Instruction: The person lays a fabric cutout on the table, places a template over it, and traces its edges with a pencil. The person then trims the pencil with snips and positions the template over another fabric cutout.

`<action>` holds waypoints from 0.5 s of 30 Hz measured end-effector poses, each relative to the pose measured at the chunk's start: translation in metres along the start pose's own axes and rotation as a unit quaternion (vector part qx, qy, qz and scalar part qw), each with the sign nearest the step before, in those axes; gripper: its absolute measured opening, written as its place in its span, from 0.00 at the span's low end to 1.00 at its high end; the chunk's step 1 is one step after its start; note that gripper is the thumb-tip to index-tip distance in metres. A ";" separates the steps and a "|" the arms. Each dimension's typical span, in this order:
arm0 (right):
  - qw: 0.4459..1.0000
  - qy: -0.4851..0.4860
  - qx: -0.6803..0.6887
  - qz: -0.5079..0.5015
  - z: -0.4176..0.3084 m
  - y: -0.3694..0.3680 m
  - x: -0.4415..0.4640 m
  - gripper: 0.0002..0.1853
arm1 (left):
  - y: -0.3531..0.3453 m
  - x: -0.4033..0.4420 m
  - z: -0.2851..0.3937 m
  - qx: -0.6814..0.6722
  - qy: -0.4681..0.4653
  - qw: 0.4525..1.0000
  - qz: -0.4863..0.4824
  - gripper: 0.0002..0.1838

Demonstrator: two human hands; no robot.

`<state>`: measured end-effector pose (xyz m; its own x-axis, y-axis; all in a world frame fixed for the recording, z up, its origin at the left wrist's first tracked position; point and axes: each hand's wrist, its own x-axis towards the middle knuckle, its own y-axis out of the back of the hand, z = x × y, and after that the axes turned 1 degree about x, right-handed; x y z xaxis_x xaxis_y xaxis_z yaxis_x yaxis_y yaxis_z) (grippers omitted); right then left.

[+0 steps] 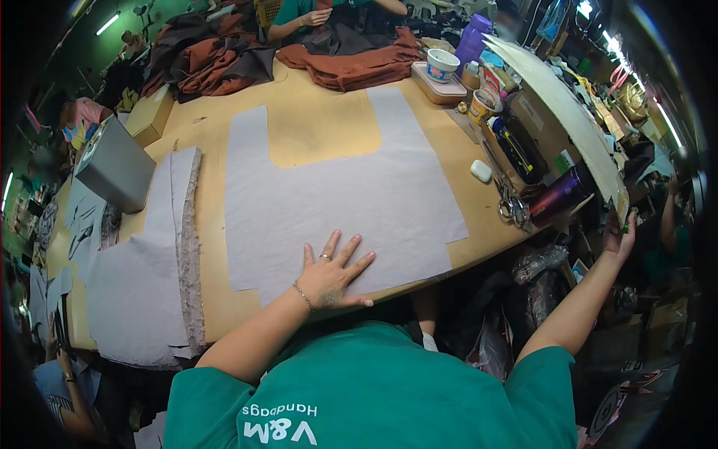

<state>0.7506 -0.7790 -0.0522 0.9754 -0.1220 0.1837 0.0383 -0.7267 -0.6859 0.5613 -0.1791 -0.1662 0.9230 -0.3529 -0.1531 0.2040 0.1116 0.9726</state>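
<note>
My left hand (pixel 331 275) lies flat, fingers spread, on a grey fabric panel (pixel 336 202) near the table's front edge. The panel is spread out and has a wide U-shaped cut-out at its far side. Out to the right, my right hand (pixel 619 236) is raised at the lower end of a large pale cardboard sheet (pixel 557 82), its fingers closed round the corner. That sheet stands on edge and curves along the table's right side.
Stacked grey fabric (pixel 138 292) and a grey metal box (pixel 116 166) lie left. Scissors (pixel 514 209), a purple tumbler (pixel 561 194), a white case (pixel 481 171) and tubs (pixel 442 66) line the right. Brown cloth (pixel 351 63) lies before a co-worker (pixel 299 19).
</note>
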 end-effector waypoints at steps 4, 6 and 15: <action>0.998 0.042 -0.038 0.024 0.003 -0.004 0.014 0.16 | -0.005 -0.003 0.001 -0.001 -0.002 1.000 0.006 0.43; 0.997 -0.015 -0.028 -0.066 -0.001 0.004 0.019 0.15 | -0.007 -0.004 0.001 0.000 0.006 1.000 0.009 0.42; 0.990 0.101 0.102 0.017 -0.026 -0.008 0.036 0.14 | -0.008 -0.002 -0.002 0.002 0.024 1.000 0.017 0.37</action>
<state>0.7803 -0.7954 -0.0220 0.9143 -0.2910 0.2817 0.0702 -0.5711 -0.8179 0.5586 -0.1774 -0.1744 0.9441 -0.3041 -0.1276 0.1708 0.1201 0.9780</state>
